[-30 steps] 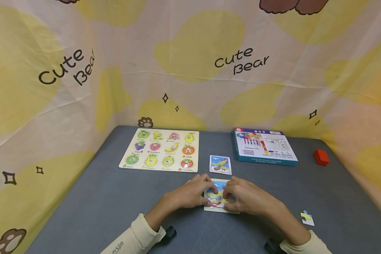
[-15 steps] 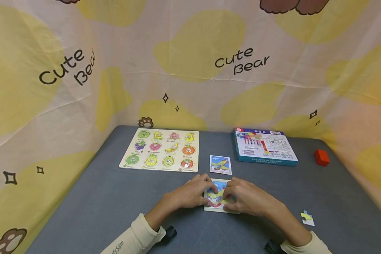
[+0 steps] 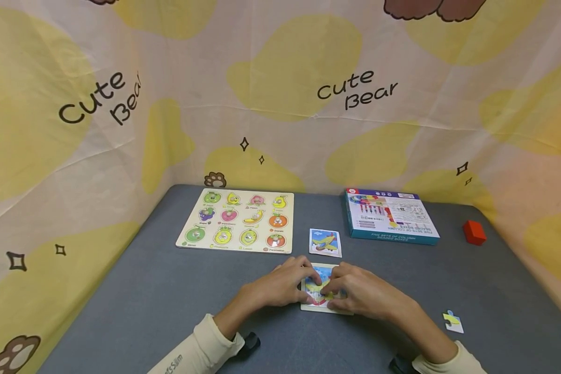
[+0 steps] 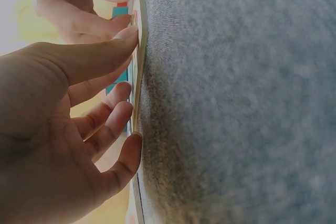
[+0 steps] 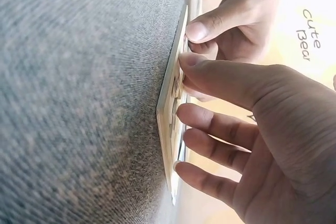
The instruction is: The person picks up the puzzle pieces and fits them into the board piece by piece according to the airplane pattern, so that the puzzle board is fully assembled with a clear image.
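A small jigsaw board (image 3: 314, 308) with a plane picture lies on the table under both hands. My left hand (image 3: 284, 283) rests its thumb and fingertips on the board's left part, steadying nothing visibly lifted. From the other side my right hand (image 3: 371, 292) touches the picture, index finger reaching toward its middle and thumb nearer the front edge. Raised puzzle pieces (image 5: 175, 86) show on the board in the right wrist view, beside my right fingers. Much of the picture is hidden by the hands. A loose puzzle piece (image 3: 453, 322) lies apart at the right.
Behind the board lies a plane picture card (image 3: 324, 242). A fruit board (image 3: 236, 244) stands back left, a flat teal-edged box (image 3: 391, 215) back right, and a red block (image 3: 474, 232) farther right. Printed cloth (image 3: 280, 130) surrounds the grey table (image 3: 168, 306).
My right index finger has shifted left and forward over the picture, toward the middle. The left hand and the board stay where they were.
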Demonstrator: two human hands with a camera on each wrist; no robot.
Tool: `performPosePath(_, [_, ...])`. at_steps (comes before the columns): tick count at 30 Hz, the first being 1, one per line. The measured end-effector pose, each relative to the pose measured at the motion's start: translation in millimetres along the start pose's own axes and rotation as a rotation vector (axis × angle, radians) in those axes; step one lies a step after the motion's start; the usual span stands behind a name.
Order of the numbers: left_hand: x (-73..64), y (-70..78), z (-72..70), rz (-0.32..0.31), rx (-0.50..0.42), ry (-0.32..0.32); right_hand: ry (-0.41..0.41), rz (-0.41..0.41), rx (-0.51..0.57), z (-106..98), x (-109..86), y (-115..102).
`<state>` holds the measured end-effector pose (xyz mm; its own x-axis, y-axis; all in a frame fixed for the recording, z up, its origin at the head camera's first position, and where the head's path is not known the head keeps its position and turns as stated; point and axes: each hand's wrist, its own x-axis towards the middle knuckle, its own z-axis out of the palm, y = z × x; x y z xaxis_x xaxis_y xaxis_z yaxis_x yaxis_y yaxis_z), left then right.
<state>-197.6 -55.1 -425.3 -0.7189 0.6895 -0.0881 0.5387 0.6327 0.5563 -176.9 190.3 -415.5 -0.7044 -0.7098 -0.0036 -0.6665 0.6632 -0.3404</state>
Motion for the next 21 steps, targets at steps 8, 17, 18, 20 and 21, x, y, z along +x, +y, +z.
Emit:
performPosePath(8, [0.1,1.2,-1.0,-0.004,-0.007,0.001,0.013,-0.042,-0.050,-0.9,0.9,-0.1])
performPosePath(17, [-0.8,1.0,-1.1,-0.002,0.002,-0.003,0.033,-0.069,-0.063,-0.6,0.3,1.0])
performPosePath(18, [-0.7,1.0,-1.1,-0.003,0.005,-0.004,0.031,-0.074,-0.064,-0.7,0.4,1.1])
performPosePath(20, [-0.7,1.2,-1.0,-0.003,0.006,-0.005,0.029,-0.078,-0.066,-0.9,0.4,1.5])
performPosePath(21, [-0.8,1.1,-0.8,-0.003,0.006,-0.005,0.029,-0.081,-0.067,-1.0,0.3,1.7])
